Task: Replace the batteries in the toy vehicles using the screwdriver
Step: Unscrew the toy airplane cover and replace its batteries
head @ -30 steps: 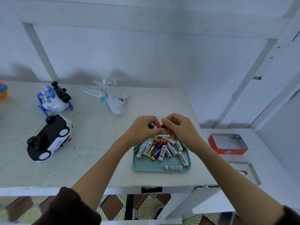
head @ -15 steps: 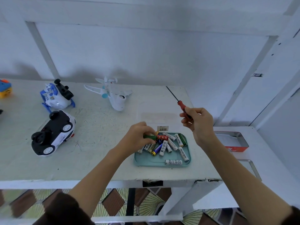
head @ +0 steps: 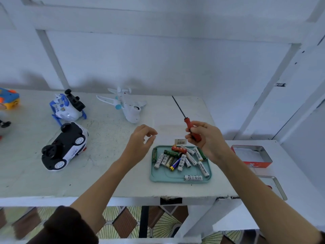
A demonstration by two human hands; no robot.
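1. We are gripping the screwdriver point(head: 191, 128) in our right hand point(head: 208, 140), fingers curled round its red handle. Its dark shaft is pointing up and away from us, slanting toward the far left, with the tip hanging above the far part of the tabletop point(head: 109, 173).

2. Our left hand point(head: 140, 143) is hovering just left of the teal tray point(head: 175, 178), fingers loosely bent and holding nothing. The two hands are standing apart, with a gap between them above the tray's far edge.

3. The batteries point(head: 181, 158) are lying loose in the tray, directly beneath and slightly nearer us than both hands.

4. The toy vehicles are all lying to the left of the hands. The white plane point(head: 129, 107) is sitting nearest, just beyond the left hand, its nose pointing toward us and to the right. The black-and-white car point(head: 64, 147) is lying well to the left, tipped onto its side with its wheels facing us; its long axis is running from near left to far right. The blue-and-white toy point(head: 67, 107) is resting beyond the car.

5. We are judging that the empty left hand is the nearer one for fetching a vehicle, and the plane is the shortest reach. The screwdriver would then be swinging leftward to meet it.

6. We cannot tell where any battery cover or screw is sitting.
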